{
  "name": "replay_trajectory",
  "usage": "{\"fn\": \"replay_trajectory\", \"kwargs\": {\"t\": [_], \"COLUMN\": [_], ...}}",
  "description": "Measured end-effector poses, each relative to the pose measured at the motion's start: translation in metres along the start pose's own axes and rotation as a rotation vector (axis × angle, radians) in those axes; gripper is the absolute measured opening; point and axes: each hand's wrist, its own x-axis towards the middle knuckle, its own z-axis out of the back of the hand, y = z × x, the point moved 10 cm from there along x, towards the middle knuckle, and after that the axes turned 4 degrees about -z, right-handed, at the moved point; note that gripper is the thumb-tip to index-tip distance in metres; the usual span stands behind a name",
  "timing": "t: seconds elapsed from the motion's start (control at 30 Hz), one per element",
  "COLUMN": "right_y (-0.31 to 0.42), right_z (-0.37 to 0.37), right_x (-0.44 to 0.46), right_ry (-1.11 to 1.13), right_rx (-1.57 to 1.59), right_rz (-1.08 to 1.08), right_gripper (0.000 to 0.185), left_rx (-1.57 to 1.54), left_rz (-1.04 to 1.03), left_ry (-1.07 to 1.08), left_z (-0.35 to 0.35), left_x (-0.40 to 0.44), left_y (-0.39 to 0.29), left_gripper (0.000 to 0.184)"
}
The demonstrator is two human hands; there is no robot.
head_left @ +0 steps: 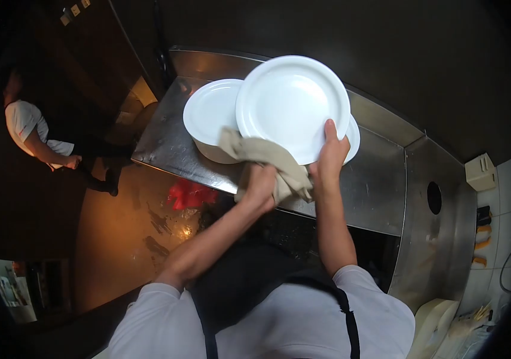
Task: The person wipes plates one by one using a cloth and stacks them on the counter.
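Observation:
A white plate (294,105) is held up over the steel counter, tilted toward the camera. My right hand (330,157) grips its lower right edge, with the thumb on the rim. My left hand (261,186) is closed on a beige cloth (279,157), which lies against the plate's lower edge and is partly blurred. Behind the held plate, to the left, stands a stack of white plates (210,113). Another white plate (354,139) shows partly behind it on the right; the held plate hides the rest.
The steel counter (375,179) curves to the right, where it has a round hole (434,198). A person (31,128) in a white shirt is at the far left. Something red (189,194) lies on the floor. A beige box (481,172) is at the right wall.

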Motion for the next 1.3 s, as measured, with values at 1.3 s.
{"fn": "replay_trajectory", "kwargs": {"t": [1.3], "right_y": [-0.025], "right_z": [-0.026], "right_x": [0.053], "right_ry": [0.241], "right_rx": [-0.751], "right_rz": [0.416], "right_gripper": [0.058], "left_rx": [-0.202], "left_rz": [-0.11], "left_ry": [0.226], "left_z": [0.136], "left_x": [-0.077], "left_y": [-0.08], "left_gripper": [0.05]}}
